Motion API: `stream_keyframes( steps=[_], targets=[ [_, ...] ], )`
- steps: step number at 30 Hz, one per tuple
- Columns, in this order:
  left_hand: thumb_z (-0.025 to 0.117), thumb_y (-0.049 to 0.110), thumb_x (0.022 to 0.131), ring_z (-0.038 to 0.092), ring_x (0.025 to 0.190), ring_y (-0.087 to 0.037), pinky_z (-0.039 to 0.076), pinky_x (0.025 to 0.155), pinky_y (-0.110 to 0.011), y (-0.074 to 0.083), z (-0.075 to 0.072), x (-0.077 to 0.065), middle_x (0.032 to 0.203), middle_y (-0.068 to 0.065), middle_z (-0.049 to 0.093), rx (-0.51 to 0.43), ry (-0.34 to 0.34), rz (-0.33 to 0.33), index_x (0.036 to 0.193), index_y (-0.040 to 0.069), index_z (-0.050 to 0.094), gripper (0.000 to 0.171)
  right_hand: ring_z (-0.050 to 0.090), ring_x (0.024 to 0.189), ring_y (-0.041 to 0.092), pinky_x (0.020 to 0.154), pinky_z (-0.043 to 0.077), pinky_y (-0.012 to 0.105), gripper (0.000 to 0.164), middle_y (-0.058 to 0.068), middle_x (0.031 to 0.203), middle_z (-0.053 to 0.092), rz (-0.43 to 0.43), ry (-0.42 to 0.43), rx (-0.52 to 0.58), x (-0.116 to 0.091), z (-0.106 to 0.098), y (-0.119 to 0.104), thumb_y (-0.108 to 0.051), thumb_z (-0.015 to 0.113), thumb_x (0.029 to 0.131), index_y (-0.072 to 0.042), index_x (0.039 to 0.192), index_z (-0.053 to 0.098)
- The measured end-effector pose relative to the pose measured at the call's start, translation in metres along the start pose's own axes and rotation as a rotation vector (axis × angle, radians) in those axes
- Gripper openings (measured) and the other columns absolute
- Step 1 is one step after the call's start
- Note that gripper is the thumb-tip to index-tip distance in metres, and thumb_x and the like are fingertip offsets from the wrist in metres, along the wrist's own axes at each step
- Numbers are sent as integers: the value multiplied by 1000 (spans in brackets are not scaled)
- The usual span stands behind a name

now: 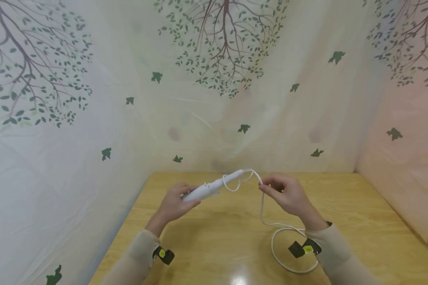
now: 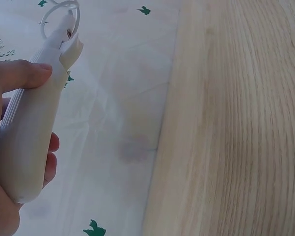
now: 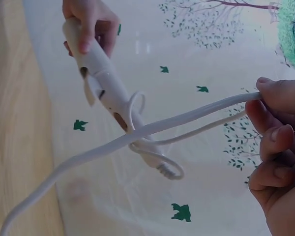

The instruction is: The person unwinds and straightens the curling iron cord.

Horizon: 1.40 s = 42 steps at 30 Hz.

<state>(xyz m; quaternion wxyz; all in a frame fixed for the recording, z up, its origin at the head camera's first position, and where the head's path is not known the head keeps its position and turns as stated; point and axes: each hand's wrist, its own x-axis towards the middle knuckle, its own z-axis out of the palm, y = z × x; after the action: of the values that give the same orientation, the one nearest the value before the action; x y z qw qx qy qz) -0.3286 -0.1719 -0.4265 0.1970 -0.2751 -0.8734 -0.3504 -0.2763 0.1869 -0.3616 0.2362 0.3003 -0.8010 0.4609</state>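
A white hair curling iron point(image 1: 207, 190) is held up over the table, tilted with its narrow cord end up and to the right. My left hand point(image 1: 174, 202) grips its thick end, thumb along one side and fingers round the other, as the left wrist view shows. A lever point(image 3: 90, 90) sticks out from its side. The white cord point(image 3: 96, 150) leaves the narrow end and makes loose loops around that part. Between thumb and forefinger my right hand point(image 1: 285, 194) pinches the cord a short way from the iron; the other fingers are curled in.
Below the right hand the cord hangs to the wooden table point(image 1: 221, 245) and lies in a large loop point(image 1: 272, 247) near the right wrist. A pale curtain point(image 1: 207, 130) with printed trees and green leaf-like shapes surrounds the table's back and sides. Both wrists wear small black cameras.
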Motion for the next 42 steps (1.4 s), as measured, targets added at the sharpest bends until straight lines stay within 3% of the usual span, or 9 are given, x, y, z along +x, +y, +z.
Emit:
stream_keyframes(
  steps=[7,15,20,26,32,42],
  targets=[
    [82,28,78,61,86,-12,52,69,-32,0,4,-6,98,3,68,6,-53,-53,112,19,73,36,37,47,0,41,33,21,11,-6,63,57,54,61,-38,8,-10,7,1,72,85,-8,91,73],
    [81,29,80,61,89,-13,53,71,-33,-2,5,-12,102,3,68,12,-87,-53,112,18,73,35,34,43,-5,39,30,18,4,1,64,64,-19,186,-164,18,-23,17,-1,73,84,-5,86,74],
    [81,28,79,62,92,-14,53,74,-35,-3,6,-14,104,2,69,7,-116,-55,112,18,73,35,36,42,0,40,30,18,5,1,61,63,-27,244,-274,21,-32,34,-9,73,86,-4,86,74],
    [81,29,80,62,91,-13,53,74,-35,-3,5,-16,103,5,68,-33,-164,-35,112,20,73,35,40,48,2,43,31,17,9,7,67,67,72,310,-367,22,-39,50,-11,72,88,-3,86,73],
    [80,30,80,63,93,-11,53,77,-33,-5,2,-19,105,6,68,-45,-196,1,113,20,72,36,44,55,6,49,35,19,15,11,73,69,180,315,-405,17,-42,68,-15,70,89,-1,87,73],
    [81,29,80,64,91,-13,54,73,-32,-4,-5,-16,106,4,69,-103,-126,76,116,20,71,38,52,66,21,57,39,27,19,14,77,69,313,232,-472,11,-50,95,-17,65,92,1,90,72]
  ],
)
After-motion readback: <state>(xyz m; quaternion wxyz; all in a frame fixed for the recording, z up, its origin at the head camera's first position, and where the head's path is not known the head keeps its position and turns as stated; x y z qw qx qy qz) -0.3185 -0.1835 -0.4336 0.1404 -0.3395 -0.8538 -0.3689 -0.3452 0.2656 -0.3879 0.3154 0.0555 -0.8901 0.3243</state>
